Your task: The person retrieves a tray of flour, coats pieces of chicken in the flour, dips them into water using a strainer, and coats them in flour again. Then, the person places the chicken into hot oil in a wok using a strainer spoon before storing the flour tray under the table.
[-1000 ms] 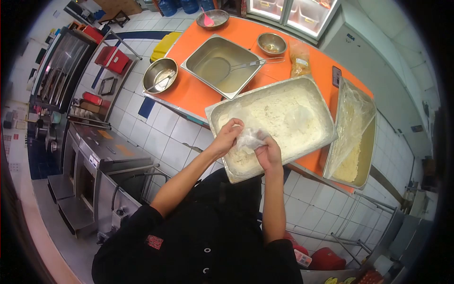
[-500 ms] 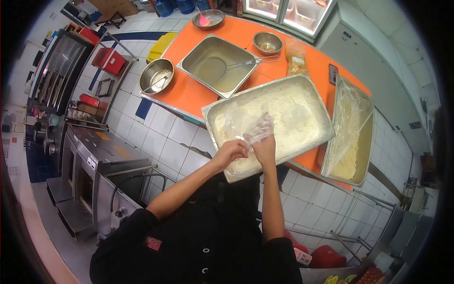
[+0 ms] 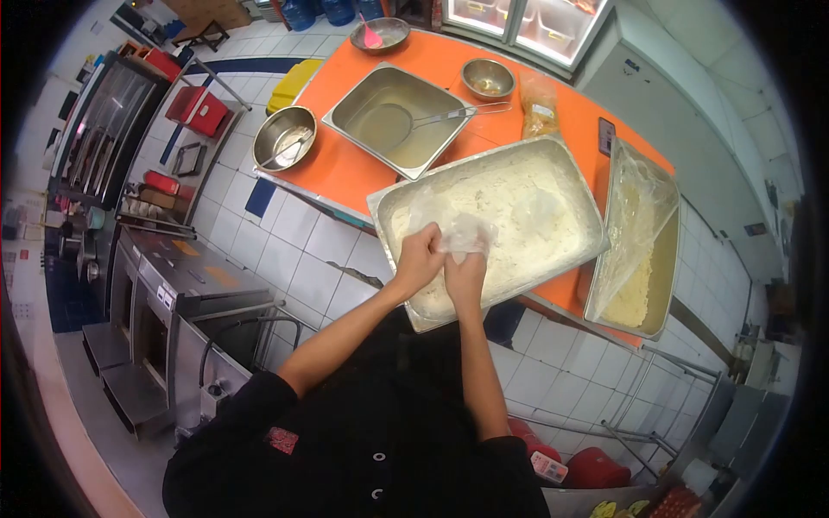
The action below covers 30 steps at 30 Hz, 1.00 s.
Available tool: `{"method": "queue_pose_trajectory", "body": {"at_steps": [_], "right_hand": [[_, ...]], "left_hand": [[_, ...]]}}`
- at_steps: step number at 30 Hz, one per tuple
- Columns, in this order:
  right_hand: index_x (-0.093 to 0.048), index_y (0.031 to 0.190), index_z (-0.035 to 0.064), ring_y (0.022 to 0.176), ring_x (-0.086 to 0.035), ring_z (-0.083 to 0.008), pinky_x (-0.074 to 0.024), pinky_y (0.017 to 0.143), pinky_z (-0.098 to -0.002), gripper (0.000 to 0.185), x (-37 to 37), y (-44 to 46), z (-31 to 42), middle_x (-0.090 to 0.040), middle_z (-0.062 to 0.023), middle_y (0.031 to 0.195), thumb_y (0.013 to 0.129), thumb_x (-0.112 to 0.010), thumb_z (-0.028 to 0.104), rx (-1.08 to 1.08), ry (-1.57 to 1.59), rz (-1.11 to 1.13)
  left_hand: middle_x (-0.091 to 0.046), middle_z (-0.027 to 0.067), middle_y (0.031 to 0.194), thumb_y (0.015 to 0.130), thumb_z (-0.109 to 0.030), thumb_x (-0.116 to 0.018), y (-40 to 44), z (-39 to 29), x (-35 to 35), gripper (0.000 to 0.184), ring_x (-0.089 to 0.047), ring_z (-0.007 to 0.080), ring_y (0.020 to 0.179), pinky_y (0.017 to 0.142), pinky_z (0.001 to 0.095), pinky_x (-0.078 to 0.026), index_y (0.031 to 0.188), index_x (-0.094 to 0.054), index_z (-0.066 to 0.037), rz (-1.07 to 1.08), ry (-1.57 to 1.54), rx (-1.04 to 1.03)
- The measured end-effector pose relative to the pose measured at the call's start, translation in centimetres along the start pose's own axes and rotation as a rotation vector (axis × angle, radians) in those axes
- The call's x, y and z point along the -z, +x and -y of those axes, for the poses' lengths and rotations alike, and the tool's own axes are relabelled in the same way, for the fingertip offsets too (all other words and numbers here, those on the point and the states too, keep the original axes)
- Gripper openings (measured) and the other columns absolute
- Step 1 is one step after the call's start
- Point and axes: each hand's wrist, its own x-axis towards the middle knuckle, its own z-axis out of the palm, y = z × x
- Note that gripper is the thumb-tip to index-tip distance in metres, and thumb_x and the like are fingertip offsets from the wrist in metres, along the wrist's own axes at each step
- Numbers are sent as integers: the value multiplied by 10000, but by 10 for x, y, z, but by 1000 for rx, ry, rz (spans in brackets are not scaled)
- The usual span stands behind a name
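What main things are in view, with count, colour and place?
Rectangular table: 1, orange, centre
Shallow rectangular metal tray: 1, silver, table's near edge
Loose powder: 1 layer, cream, in tray
Deep rectangular metal pan: 1, silver, table's left
Round metal strainer: 1, silver, in pan
Round metal bowls: 3, silver, table's left and far edges
Spatula: 1, pink, in farthest bowl
Plastic bag: 1, amber, beyond tray
Phone: 1, dark, right of bag
Rectangular metal container: 1, silver, table's right
Plastic sheet: 1, clear, partly over container
Crumpled plastic film: 1, whitish, at hands
Left hand, right hand: 2, black-sleeved, over tray
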Motion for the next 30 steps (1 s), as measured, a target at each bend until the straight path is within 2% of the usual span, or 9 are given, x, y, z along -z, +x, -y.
{"method": "queue_pose_trajectory", "body": {"at_steps": [2, 5, 6, 8, 12, 18, 20, 24, 30], "right_hand": [[-448, 1352, -110, 1098, -604, -321, -481, 966, -394, 546, 10, 14, -4, -573, -244, 1262, 890, -678, 65, 104, -128, -114], [-487, 1324, -65, 1016, -600, -303, -477, 934, -423, 549, 28, 30, -16, -573, -200, 1227, 965, -646, 317, -113, -103, 192], [-507, 1300, -33, 969, -593, -287, -475, 896, -426, 597, 30, 31, -12, -583, -172, 1189, 977, -557, 466, -458, 537, 209], [-547, 1271, 41, 953, -588, -259, -469, 866, -420, 815, 29, 30, -3, -603, -113, 1161, 972, -264, 744, -817, 1187, 306], [-516, 1273, 18, 1017, -601, -298, -500, 893, -429, 790, 19, 26, -24, -588, -168, 1221, 964, -354, 727, -765, 1123, 330], [-480, 1355, 53, 1188, -558, -257, -452, 1016, -414, 670, 18, 25, -12, -586, -106, 1257, 1012, -378, 620, -572, 1340, 27], [-396, 1458, 25, 1397, -379, -299, -334, 1132, -421, 779, 19, 22, -13, -448, -136, 1469, 1002, -351, 656, -452, 1287, 137], [-161, 1588, 48, 1501, -198, -243, -205, 1196, -331, 827, 23, 22, -16, -163, -115, 1657, 1024, -281, 641, -379, 1010, 295], [-97, 1614, 175, 1360, -345, -223, -387, 1030, -338, 809, 31, 49, -19, -248, -59, 1599, 1008, -305, 669, -620, 649, 435]], "left_hand": [[-478, 51, 685, 818, -26, -641, -14, -20, 3, 143, -491, 128, 627, 587, 291, -432, 877, -511, -20, 239, -76, 43], [-528, 62, 821, 815, -33, -676, -35, -10, -4, 214, -522, 133, 704, 653, 282, -460, 970, -529, -27, 134, -197, -90], [-554, 93, 922, 804, -55, -728, -35, -15, -4, 314, -559, 169, 760, 701, 302, -483, 1054, -544, -18, 157, -103, -120], [-564, 103, 915, 816, -60, -732, -32, -24, -10, 305, -571, 201, 767, 707, 315, -488, 1063, -559, -13, 139, -13, -234], [-589, 138, 917, 854, -61, -718, -23, -27, -16, 241, -588, 285, 820, 732, 351, -496, 1057, -600, -8, 167, 39, -342], [-582, 139, 902, 915, -63, -642, -34, -28, -24, 114, -574, 299, 866, 770, 371, -473, 993, -589, 2, 236, 47, -374], [-578, 137, 895, 932, -74, -623, -32, -28, -28, 103, -570, 295, 865, 775, 371, -467, 985, -580, 3, 222, 18, -280], [-567, 128, 884, 973, -112, -585, -35, -26, -34, 117, -562, 250, 848, 770, 350, -458, 983, -561, 2, 196, -94, -121], [-574, 136, 861, 1007, -139, -553, -37, -43, -32, 153, -580, 224, 780, 731, 339, -470, 980, -525, 9, 254, -391, 122]]}}
